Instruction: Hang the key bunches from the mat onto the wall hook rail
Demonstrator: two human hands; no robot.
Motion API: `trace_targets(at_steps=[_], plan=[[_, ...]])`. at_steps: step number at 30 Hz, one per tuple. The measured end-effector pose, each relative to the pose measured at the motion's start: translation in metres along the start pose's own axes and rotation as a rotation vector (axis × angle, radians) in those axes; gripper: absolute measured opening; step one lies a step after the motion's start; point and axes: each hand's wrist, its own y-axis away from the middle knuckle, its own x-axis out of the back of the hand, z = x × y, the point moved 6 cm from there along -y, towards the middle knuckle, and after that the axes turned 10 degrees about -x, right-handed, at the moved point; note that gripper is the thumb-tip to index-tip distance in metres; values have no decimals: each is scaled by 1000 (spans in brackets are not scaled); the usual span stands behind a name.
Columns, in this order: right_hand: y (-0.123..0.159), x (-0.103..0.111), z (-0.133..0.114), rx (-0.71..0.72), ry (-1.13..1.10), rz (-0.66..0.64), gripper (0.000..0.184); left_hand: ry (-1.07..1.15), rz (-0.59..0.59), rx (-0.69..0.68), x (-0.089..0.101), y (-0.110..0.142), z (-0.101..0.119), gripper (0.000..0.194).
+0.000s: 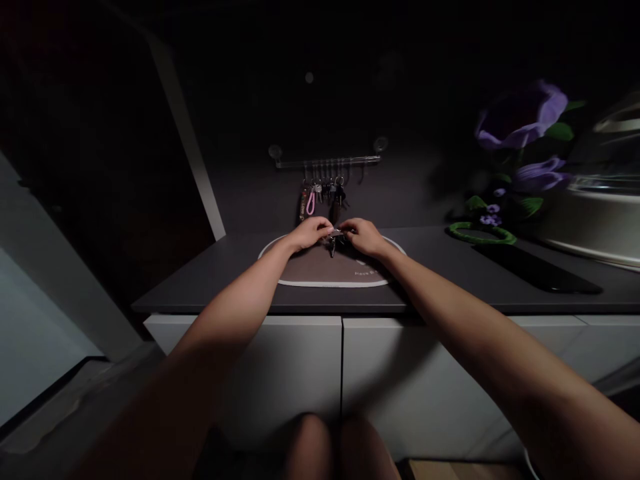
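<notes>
Over a brown mat [315, 270] with a white border, both my hands meet at a small bunch of keys [333, 245]. My left hand [311, 233] pinches a metal piece of the bunch between thumb and fingertips. From the other side my right hand [364, 236] has its fingers closed on the same bunch, with a dark part at its fingertips. Keys hang down between the hands, just above the mat. Behind them, several key sets [325, 190] hang from a clear hook rail [327, 162] on the dark wall, one with a pink loop [311, 202].
The mat lies on a dark countertop [240, 267] above white cabinet doors [290, 367]. To the right are purple artificial flowers [540, 177] with a green ring base [480, 233], a flat black object [537, 267] and a large pale rounded object [590, 223].
</notes>
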Motion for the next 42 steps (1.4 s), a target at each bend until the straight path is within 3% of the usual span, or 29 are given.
trace_targets(at_steps=[8,14,19,25,33,42], plan=[[1,-3,0,-41,-296,-90,28,224,124,86,4,2,2,16],[2,-10,-3,-145,-758,-241,36,324,174,107,7,0,-2,21],[4,-15,-1,-257,-1016,-279,21,417,209,119,6,1,1,21],[4,-17,0,-280,-1056,-296,10,470,242,149,5,2,4,19],[3,-15,3,-248,-1131,-260,21,570,274,150,3,2,7,16],[3,-12,5,-241,-1190,-217,27,616,255,142,-3,1,10,30]])
